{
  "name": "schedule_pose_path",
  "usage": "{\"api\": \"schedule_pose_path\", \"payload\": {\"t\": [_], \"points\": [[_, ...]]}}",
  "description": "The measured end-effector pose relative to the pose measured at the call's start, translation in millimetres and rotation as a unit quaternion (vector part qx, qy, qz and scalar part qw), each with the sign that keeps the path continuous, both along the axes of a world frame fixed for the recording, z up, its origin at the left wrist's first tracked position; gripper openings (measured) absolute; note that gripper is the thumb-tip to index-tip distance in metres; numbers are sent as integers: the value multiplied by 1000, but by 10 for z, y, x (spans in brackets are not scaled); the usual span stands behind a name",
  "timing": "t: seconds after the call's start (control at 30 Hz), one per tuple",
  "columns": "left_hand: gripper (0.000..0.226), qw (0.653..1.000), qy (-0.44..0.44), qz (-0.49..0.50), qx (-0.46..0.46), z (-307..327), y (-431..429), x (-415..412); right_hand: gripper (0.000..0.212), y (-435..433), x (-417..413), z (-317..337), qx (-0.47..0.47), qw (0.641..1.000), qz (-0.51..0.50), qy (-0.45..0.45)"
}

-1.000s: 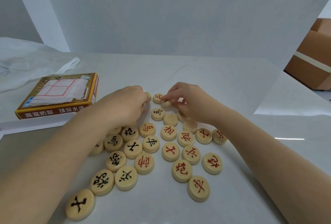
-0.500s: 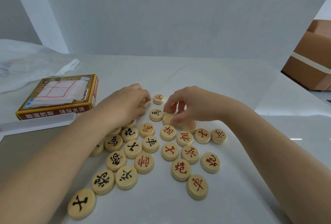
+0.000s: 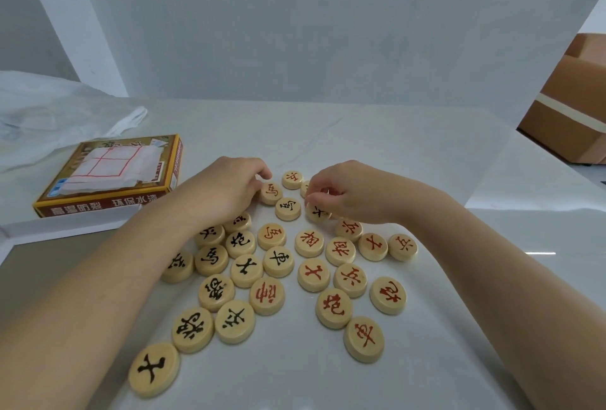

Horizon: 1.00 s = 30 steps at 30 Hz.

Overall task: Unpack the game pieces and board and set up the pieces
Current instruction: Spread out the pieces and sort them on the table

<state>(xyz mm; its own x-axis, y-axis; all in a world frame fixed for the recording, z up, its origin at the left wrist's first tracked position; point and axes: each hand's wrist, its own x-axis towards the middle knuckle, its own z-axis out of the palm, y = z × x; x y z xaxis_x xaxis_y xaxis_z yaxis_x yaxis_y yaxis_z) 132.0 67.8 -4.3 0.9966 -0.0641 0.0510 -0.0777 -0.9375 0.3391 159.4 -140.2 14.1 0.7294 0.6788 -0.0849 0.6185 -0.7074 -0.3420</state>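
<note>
White bench (image 3: 377, 147) beneath plain pale walls, brown cardboard carton (image 3: 570, 108) off to the right, crumpled white plastic bag (image 3: 49, 108) at far left. Near the bag, flat yellow-and-brown game box (image 3: 101, 208) with a folded white board with red lines (image 3: 108, 168) on top. Round pale wooden game pieces (image 3: 278, 262) spread face up across the middle of the bench, black-lettered mostly left, red-lettered mostly right, many touching. Left hand (image 3: 226, 191) at the far edge of the spread, fingers curled round a red-lettered wooden disc (image 3: 271, 194). Right hand (image 3: 351, 194) just opposite, fingertips bunched at a half-hidden disc (image 3: 305, 187); grasping or merely touching, cannot tell.
</note>
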Motion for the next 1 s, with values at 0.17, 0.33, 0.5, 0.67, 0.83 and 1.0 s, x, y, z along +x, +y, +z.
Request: {"api": "schedule_pose_path", "payload": {"t": [0.17,0.33,0.5,0.67,0.83,1.0], "points": [[21,999,-37,18,-18,87,122,-36,19,-45,44,-22,61,998,-17,-27],[37,997,20,22,67,185,237,157,17,-72,90,-75,125,991,-42,-30],[39,991,80,-66,89,158,174,378,20,-116,115,-119,173,982,-64,-33],[26,997,45,-44,49,115,80,344,21,-150,139,-185,209,974,-86,-26],[27,997,38,4,-70,53,81,227,22,-158,167,-233,215,972,-97,-10],[16,995,2,30,-96,7,94,211,23,-153,154,-286,190,977,-99,15]]}}
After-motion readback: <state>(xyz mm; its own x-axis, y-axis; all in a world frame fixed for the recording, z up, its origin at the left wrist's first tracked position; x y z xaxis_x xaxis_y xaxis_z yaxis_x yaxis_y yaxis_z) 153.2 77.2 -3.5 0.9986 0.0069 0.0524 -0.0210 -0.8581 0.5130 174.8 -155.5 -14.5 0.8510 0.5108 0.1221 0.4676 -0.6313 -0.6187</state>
